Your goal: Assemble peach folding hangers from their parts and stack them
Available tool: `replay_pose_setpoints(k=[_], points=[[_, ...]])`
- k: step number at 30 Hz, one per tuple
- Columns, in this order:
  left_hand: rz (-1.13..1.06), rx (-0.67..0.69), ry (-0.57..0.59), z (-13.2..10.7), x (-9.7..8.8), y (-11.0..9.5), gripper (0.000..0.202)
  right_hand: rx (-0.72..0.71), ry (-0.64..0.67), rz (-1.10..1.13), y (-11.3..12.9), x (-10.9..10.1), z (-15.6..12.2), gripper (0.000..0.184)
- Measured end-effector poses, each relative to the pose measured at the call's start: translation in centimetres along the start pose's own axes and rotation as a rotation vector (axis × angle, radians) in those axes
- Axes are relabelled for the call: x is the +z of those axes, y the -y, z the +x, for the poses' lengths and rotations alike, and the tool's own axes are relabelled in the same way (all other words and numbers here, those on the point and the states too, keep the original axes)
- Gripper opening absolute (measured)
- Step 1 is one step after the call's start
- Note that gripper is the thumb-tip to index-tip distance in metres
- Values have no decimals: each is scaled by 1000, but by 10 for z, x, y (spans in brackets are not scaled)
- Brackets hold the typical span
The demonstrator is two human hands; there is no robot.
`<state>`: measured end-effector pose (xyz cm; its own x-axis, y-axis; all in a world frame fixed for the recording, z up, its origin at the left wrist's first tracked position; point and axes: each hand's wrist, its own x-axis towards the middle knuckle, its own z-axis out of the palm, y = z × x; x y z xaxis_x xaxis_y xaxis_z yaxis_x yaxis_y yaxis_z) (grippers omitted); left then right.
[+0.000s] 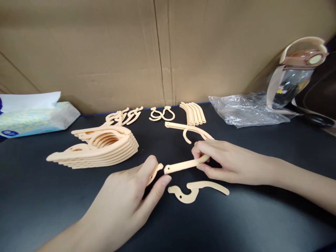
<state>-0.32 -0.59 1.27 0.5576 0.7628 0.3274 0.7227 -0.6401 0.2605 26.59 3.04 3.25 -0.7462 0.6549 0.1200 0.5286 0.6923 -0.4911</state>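
Note:
My right hand pinches the right end of a straight peach plastic bar just above the black table. My left hand is closed on a small curved peach plastic piece, whose tip nearly meets the bar's left end. A loose hook-shaped piece lies flat in front of both hands. Behind my right hand rests a curved arm piece with a small hook.
A stack of peach hanger parts sits at the left. Small hooks, loops and curved strips line the back. A tissue pack is far left, a clear plastic bag and bottle right. Cardboard wall behind.

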Motion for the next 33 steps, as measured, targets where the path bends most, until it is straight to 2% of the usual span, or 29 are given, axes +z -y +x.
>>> replay_pose_setpoints(k=[4,12,18,26,33], points=[[34,45,-9,1,2,-1,33,-24,-21,21,-1,2,0,16],[-61,60,58,0,5,5,31,-5,18,74,-2,5,-1,18],[-35,84,31,-1,7,6,32,2,21,88,-2,5,0,18],[28,150,13,-1,7,5,32,-111,-28,-98,-1,3,-1,21],[66,193,21,1,6,4,32,-167,-31,-142,2,1,-1,19]])
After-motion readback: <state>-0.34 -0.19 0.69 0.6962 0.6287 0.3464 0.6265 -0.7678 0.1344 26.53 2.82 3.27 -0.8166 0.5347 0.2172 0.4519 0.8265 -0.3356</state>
